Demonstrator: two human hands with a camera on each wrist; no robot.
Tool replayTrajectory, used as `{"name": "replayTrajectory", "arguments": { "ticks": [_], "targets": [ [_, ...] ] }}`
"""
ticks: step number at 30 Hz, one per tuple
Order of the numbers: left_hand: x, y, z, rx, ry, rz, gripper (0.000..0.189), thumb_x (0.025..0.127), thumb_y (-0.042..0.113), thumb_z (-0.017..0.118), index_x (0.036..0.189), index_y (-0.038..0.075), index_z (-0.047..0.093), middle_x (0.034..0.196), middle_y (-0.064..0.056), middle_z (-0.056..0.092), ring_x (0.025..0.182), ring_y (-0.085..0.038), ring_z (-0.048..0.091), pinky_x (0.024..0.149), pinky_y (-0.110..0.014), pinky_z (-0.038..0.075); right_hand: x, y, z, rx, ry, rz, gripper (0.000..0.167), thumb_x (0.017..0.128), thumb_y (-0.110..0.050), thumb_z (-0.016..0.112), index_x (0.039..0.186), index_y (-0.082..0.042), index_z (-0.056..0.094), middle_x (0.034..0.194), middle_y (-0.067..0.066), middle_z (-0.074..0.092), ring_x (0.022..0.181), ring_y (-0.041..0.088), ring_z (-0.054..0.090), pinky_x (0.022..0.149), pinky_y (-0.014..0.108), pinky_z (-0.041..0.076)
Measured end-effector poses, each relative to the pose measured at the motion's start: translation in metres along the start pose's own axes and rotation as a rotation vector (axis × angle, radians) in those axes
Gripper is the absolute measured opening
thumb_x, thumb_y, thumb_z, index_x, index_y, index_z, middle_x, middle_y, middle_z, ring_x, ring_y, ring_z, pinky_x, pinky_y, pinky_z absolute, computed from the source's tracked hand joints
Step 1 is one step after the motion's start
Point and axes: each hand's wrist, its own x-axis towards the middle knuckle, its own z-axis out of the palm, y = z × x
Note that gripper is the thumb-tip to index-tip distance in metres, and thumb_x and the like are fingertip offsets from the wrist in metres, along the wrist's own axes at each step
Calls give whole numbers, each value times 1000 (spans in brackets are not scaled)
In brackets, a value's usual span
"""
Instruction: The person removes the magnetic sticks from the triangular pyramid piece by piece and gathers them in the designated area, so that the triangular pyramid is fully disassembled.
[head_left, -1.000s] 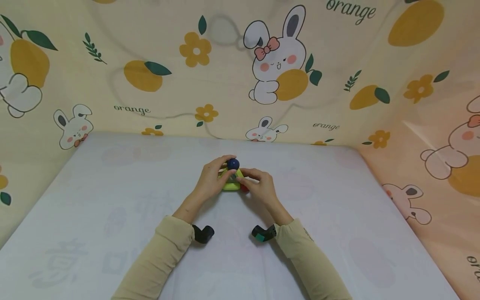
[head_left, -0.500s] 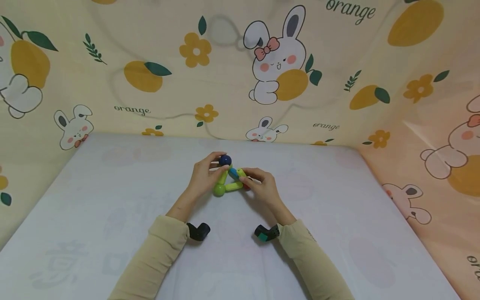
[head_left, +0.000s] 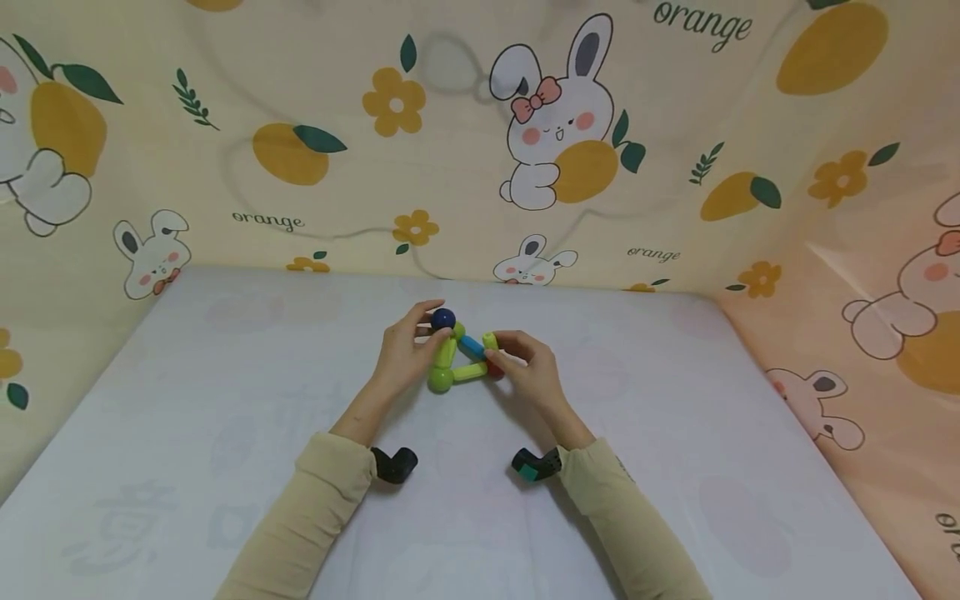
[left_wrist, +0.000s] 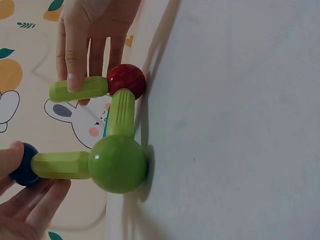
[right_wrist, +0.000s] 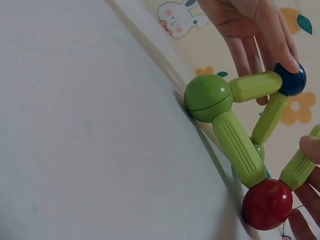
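Observation:
A ball-and-rod construction stands on the table between both hands. My left hand (head_left: 403,354) pinches its dark blue ball (head_left: 443,319) at the top. From this ball one lime rod (left_wrist: 61,165) slopes to the front green ball (left_wrist: 118,164), and a second lime rod (right_wrist: 270,118) goes to a rear green ball (head_left: 458,331). Along the base, a ribbed lime rod (right_wrist: 239,148) joins the front green ball to a red ball (right_wrist: 267,204); a blue rod (head_left: 472,347) runs behind. My right hand (head_left: 534,367) pinches a lime rod (left_wrist: 82,89) rising from the red ball, its upper end apart from the blue ball.
A white cloth covers the table (head_left: 637,517). Behind it hangs a cream curtain (head_left: 337,183) printed with rabbits and oranges. Black curved pieces, the left one (head_left: 395,465) and the right one (head_left: 536,464), stick out from the sleeve cuffs.
My left hand has moved left with the blue ball, and my right hand slightly right. A gap now shows between the blue ball and the right hand's rod, uncovering the front green ball.

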Motion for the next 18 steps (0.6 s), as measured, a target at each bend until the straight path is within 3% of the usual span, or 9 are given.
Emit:
{"name": "replayTrajectory", "arguments": {
  "ticks": [5, 12, 18],
  "targets": [
    [-1, -1, -4, 10, -8, -47, 42, 95, 13, 60, 136, 10, 51, 122, -23, 61, 102, -35, 65, 84, -41, 55, -6, -20, -5, -7, 9, 17, 30, 89, -5, 65, 116, 7, 61, 114, 24, 64, 110, 39, 60, 99, 51, 45],
    [-2, -2, -9, 31, -16, -92, 41, 96, 14, 59, 136, 10, 51, 124, -21, 59, 103, -34, 64, 85, -41, 54, 3, 11, -6, 22, 56, 41, 32, 88, -14, 70, 116, 0, 63, 112, 19, 66, 107, 31, 62, 99, 43, 47],
    [-2, -4, -13, 43, -19, -120, 41, 96, 17, 58, 135, 9, 51, 125, -20, 58, 105, -33, 63, 86, -42, 54, 7, 20, -8, 36, 88, 1, 36, 88, -12, 69, 121, -2, 60, 111, 20, 66, 105, 31, 62, 97, 42, 48]
  ]
}}
